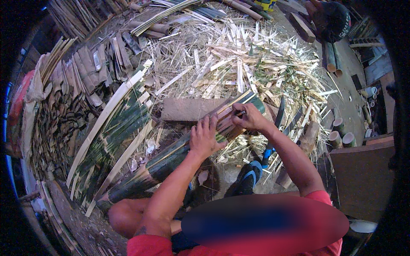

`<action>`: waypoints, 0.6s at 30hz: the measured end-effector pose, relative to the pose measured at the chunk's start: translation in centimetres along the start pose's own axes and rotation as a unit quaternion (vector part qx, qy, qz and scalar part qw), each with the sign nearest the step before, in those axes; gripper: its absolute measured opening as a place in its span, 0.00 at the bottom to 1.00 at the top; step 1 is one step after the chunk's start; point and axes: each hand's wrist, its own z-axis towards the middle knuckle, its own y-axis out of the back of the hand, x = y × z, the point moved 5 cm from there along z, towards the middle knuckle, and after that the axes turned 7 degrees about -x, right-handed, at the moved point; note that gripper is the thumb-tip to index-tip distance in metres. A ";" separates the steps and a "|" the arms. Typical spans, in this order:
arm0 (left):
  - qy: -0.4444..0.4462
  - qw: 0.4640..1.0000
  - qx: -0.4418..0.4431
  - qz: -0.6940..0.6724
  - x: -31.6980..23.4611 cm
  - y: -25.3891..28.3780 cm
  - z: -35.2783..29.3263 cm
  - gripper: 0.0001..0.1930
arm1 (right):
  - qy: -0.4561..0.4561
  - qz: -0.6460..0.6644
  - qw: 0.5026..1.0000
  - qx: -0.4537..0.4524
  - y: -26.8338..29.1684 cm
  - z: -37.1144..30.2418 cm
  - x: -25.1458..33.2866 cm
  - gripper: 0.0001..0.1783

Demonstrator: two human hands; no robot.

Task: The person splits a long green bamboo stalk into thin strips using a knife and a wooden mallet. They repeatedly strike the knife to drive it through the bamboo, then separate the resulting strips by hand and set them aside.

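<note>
A thick green bamboo pole (164,164) slants from beside my left knee up to the middle of the view, its far part showing pale split strips. My left hand (204,140) lies flat on top of the pole, fingers forward and thumb out to the side. Close to the pole's far end, my right hand (250,117) is curled closed against the strips; what sits in its fingers is too small to make out. Beneath the far part of the pole lies a brown wooden block (183,109). A dark curved blade-like piece (280,114) stands just right of my right hand.
Pale bamboo shavings (239,64) cover the floor ahead. Split green bamboo slats (124,123) lean at the left beside stacked brown pieces (81,77). Cut bamboo sections (335,138) stand at the right, near a brown board (363,175). Another person (335,21) is at the far right.
</note>
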 end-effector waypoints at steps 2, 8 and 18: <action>-0.001 1.000 0.007 0.002 0.0 -0.1 0.0 0.57 | -0.005 -0.003 1.000 0.002 -0.1 0.0 -0.1 0.16; 0.000 1.000 0.000 -0.003 -0.1 -0.3 -0.1 0.59 | -0.023 0.022 0.999 0.005 -0.3 0.4 -0.2 0.14; 0.043 0.997 0.060 -0.004 0.3 -0.4 0.8 0.66 | -0.012 0.045 0.982 -0.182 0.3 -2.6 0.6 0.10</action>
